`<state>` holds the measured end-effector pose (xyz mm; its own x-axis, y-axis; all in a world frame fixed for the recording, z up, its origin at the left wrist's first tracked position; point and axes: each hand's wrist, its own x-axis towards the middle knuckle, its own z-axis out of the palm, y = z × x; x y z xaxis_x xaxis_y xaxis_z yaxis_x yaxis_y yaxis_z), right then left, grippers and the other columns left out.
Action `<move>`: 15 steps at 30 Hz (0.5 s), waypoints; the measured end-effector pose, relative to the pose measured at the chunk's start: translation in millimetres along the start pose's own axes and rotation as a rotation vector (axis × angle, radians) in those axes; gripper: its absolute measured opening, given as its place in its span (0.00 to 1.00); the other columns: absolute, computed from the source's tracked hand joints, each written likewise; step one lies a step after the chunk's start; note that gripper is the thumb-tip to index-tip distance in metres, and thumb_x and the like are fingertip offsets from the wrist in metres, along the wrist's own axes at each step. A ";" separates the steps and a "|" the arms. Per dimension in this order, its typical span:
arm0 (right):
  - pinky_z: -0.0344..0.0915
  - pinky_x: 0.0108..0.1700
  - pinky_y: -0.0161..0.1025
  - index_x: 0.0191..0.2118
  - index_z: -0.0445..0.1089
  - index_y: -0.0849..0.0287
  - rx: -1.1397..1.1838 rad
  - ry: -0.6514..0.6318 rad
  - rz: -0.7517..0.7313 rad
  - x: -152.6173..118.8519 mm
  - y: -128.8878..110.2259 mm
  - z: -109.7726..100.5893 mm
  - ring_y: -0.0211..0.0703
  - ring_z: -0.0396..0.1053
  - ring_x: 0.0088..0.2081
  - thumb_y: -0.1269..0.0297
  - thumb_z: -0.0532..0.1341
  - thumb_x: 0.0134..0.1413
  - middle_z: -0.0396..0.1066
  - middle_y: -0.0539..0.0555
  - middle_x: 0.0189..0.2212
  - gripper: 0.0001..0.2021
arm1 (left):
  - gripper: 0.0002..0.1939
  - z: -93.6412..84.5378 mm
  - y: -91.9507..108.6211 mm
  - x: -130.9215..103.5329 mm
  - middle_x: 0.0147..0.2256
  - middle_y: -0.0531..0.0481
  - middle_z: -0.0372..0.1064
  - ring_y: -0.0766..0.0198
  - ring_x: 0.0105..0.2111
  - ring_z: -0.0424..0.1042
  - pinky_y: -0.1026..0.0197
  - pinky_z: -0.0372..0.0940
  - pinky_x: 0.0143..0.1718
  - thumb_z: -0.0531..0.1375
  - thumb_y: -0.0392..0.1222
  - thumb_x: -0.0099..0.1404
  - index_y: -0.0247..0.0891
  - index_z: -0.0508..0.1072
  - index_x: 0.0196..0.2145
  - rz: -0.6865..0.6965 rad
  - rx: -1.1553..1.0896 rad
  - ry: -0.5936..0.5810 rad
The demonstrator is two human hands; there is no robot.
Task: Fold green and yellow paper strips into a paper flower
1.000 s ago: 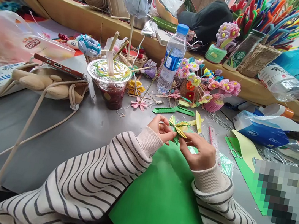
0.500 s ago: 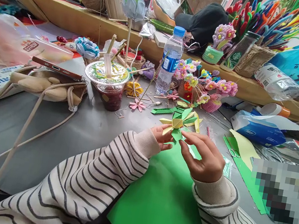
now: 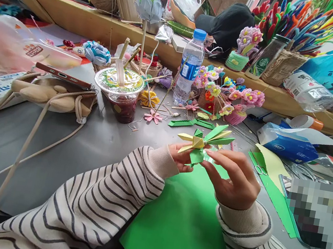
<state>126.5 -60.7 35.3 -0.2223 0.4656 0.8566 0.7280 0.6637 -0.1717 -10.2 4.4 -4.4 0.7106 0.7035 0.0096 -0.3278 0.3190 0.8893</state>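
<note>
A folded paper piece in yellow and green, with several pointed strips, hangs over the near part of the grey table. My left hand is closed on it from the left, its fingers partly hidden behind the paper. My right hand is at its right side, thumb and forefinger brought near each other at a green strip's edge; whether they pinch it is hard to see. Below both hands a large green sheet covers the table's front edge. Folded green strips lie just behind the piece.
To the left stand a lidded drink cup and a beige bag with a phone on it. A water bottle rises behind the hands. Scissors, a blue tissue pack and a blurred-out device lie at the right.
The paper piece has turned, so its green strips now point to the upper right. My right hand has moved slightly right and down. My left hand has shifted a little.
</note>
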 end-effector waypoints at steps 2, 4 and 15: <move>0.66 0.32 0.36 0.39 0.66 0.57 0.025 -0.029 -0.002 0.3 0.1 -0.3 0.37 0.65 0.31 0.79 0.62 0.37 0.67 0.54 0.30 0.19 | 0.22 0.2 1.9 -0.7 0.30 0.49 0.66 0.71 0.27 0.64 0.68 0.60 0.24 0.64 0.48 0.40 0.40 0.71 0.35 -0.064 -0.062 -0.006; 0.66 0.32 0.35 0.37 0.68 0.58 0.057 -0.038 0.033 1.3 0.0 -0.5 0.35 0.65 0.30 0.80 0.61 0.38 0.66 0.53 0.29 0.16 | 0.23 1.6 4.7 -2.0 0.26 0.53 0.65 0.74 0.24 0.63 0.70 0.59 0.23 0.66 0.45 0.38 0.41 0.70 0.35 -0.152 -0.168 0.013; 0.62 0.23 0.30 0.23 0.67 0.59 0.260 -0.021 0.656 7.0 -1.2 0.9 0.31 0.61 0.22 0.67 0.59 0.43 0.64 0.48 0.20 0.04 | 0.25 4.4 9.5 -3.6 0.17 0.58 0.59 0.79 0.13 0.51 0.70 0.45 0.15 0.64 0.47 0.40 0.36 0.69 0.38 -0.030 0.131 0.236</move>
<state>123.5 -57.8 41.0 0.1956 0.8269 0.5273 0.5380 0.3591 -0.7627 -13.2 2.1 6.0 0.5492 0.8283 -0.1109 -0.2145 0.2680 0.9393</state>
